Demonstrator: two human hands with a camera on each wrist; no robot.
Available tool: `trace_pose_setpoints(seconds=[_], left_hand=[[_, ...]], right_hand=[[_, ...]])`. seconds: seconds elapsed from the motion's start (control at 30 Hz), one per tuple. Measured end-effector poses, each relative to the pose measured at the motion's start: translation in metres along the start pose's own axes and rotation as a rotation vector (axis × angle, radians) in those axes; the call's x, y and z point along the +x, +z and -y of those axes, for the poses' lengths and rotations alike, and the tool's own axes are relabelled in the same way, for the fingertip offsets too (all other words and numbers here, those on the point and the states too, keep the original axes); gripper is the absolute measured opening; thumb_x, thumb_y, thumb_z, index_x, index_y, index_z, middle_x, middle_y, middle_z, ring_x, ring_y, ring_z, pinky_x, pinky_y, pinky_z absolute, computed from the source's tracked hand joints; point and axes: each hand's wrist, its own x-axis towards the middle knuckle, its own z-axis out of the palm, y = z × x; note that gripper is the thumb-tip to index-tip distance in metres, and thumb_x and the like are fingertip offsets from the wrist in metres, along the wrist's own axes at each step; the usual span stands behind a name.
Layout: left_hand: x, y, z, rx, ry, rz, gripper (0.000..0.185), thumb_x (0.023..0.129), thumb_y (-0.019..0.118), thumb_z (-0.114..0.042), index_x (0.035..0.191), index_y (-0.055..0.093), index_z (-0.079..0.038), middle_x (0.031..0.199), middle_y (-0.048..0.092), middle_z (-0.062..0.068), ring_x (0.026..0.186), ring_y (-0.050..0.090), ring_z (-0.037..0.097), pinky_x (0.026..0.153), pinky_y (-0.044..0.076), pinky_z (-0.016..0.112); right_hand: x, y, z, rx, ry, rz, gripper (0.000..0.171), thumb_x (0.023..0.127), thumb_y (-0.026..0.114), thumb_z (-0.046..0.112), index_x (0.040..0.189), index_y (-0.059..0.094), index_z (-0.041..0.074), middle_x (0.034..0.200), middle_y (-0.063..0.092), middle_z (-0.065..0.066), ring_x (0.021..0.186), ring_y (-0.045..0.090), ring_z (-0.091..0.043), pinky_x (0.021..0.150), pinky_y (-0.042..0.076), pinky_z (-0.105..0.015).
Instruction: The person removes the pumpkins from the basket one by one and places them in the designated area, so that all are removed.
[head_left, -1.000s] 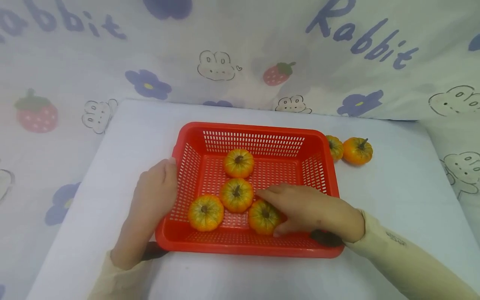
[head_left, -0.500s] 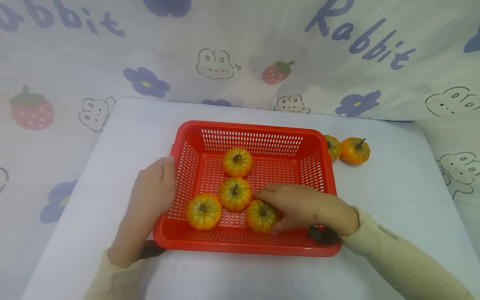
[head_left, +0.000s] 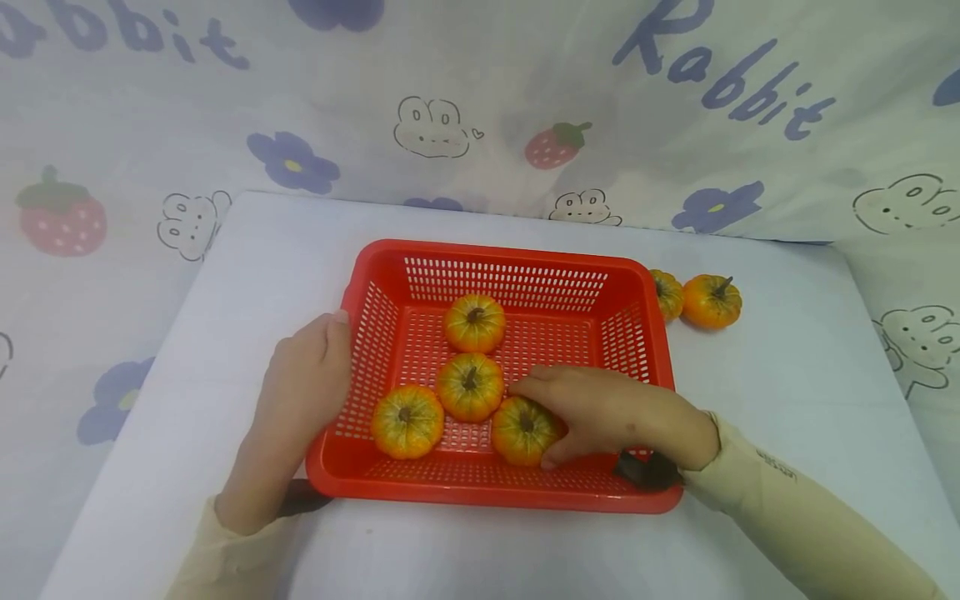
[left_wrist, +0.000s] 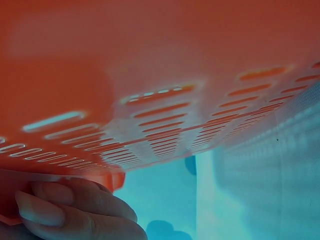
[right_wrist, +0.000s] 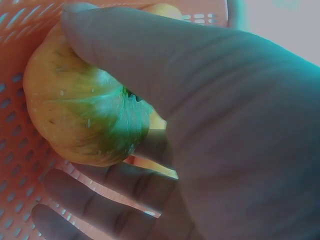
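Four small pumpkins sit inside the red basket (head_left: pixel 517 265) on the white surface (head_left: pixel 787 392). The right hand (head_left: pixel 615 412) reaches over the basket's near right corner and curls its fingers (right_wrist: pixel 150 65) and thumb around the front right pumpkin (head_left: pixel 523 432), which rests on the basket floor just beside the middle pumpkin (head_left: pixel 470 387). The left hand (head_left: pixel 303 392) lies against the basket's left wall, its fingers (left_wrist: pixel 75 205) pressed together and hooked around the rim. A front left pumpkin (head_left: pixel 407 422) and a rear pumpkin (head_left: pixel 475 322) lie nearby. Two more pumpkins (head_left: pixel 711 301) stand on the surface just outside the basket's far right corner.
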Motion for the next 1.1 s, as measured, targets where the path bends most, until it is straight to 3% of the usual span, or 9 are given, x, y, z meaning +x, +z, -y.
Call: trace_pose_setpoints(seconds=[0.47, 1.1], left_hand=[[-0.0003, 0.0021, 0.0005, -0.004, 0.017, -0.016, 0.054, 0.098, 0.026, -0.060, 0.105, 0.047, -0.011, 0.087, 0.060, 0.006, 0.066, 0.062, 0.019, 0.055, 0.056, 0.027], [0.0003, 0.0004, 0.0019, 0.000, 0.020, -0.011, 0.056, 0.098, 0.025, -0.059, 0.106, 0.048, -0.009, 0.087, 0.060, 0.008, 0.066, 0.062, 0.019, 0.056, 0.056, 0.029]], right_hand=[[-0.0006, -0.0008, -0.0011, 0.022, 0.009, 0.000, 0.085, 0.071, 0.084, 0.043, 0.143, 0.044, 0.023, 0.138, 0.051, 0.008, 0.130, 0.042, -0.014, 0.104, 0.040, -0.046], [-0.0007, -0.0012, -0.0008, -0.010, 0.004, -0.003, 0.085, 0.071, 0.080, 0.054, 0.142, 0.046, 0.021, 0.133, 0.053, 0.007, 0.126, 0.046, -0.013, 0.103, 0.041, -0.044]])
